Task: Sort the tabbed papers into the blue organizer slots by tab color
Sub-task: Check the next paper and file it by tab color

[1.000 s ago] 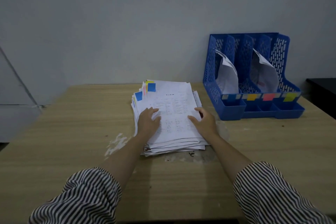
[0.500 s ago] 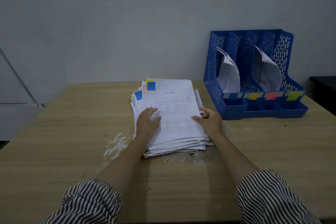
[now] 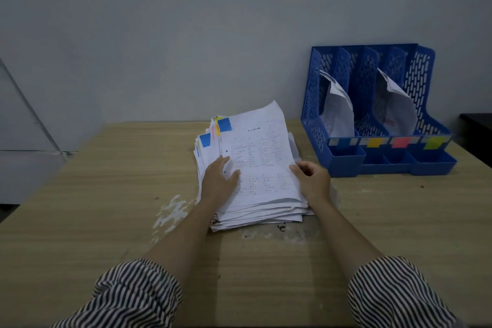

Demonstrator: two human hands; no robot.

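Paper stack [image 3: 255, 205] lying mid-worktop [image 3: 106, 194], long axis running near to far, coloured tabs along its far-left edge. Top sheet [image 3: 262, 149], bearing a blue tab [image 3: 224, 124], is raised at its far-right corner. Right hand [image 3: 314, 181] pinches the sheet's right edge between thumb and curled fingers; left hand [image 3: 219, 181] lies flat, fingers loosely spread, pressing the stack's left side. Blue organizer [image 3: 426, 104] stands to the far right against the wall, its front labels reading blue [image 3: 342, 142], yellow [image 3: 374, 142], pink [image 3: 401, 142] and yellow-green [image 3: 433, 143] from left. The blue-labelled slot is the leftmost, lying right and beyond the pinching hand, which is the nearer one.
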